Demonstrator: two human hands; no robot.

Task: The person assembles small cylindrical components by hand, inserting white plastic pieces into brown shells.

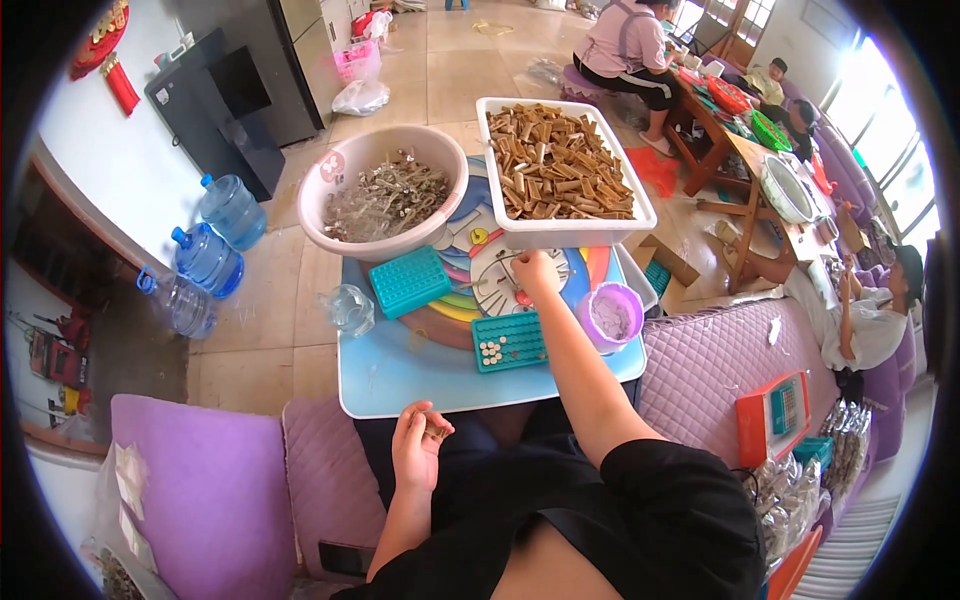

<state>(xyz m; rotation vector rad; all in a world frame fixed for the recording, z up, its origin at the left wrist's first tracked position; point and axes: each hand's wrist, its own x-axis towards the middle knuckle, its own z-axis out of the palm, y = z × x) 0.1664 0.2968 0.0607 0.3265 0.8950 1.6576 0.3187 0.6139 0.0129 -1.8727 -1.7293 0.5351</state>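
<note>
My left hand (pixel 415 448) is raised over my lap near the front edge of the blue table (pixel 390 385), its fingers curled around a small brownish piece (pixel 436 431). Across the table reaches my right arm, and my right hand (pixel 537 273) has its fingers drawn together over the printed tabletop, by a few tiny parts. What those fingers pinch is too small to make out. Just below that hand lies a teal slotted tray (pixel 512 358) with several pale round discs (pixel 491 350) at its left. Another teal tray (pixel 410 282), full of holes, sits further left.
A pink basin (pixel 312 215) of metal and clear parts and a white bin (pixel 640 225) of short brown pieces stand at the back. A purple tub (pixel 612 318) is right, a clear jar (pixel 348 310) left. Purple padded seats (pixel 200 480) flank me; people sit at a far table.
</note>
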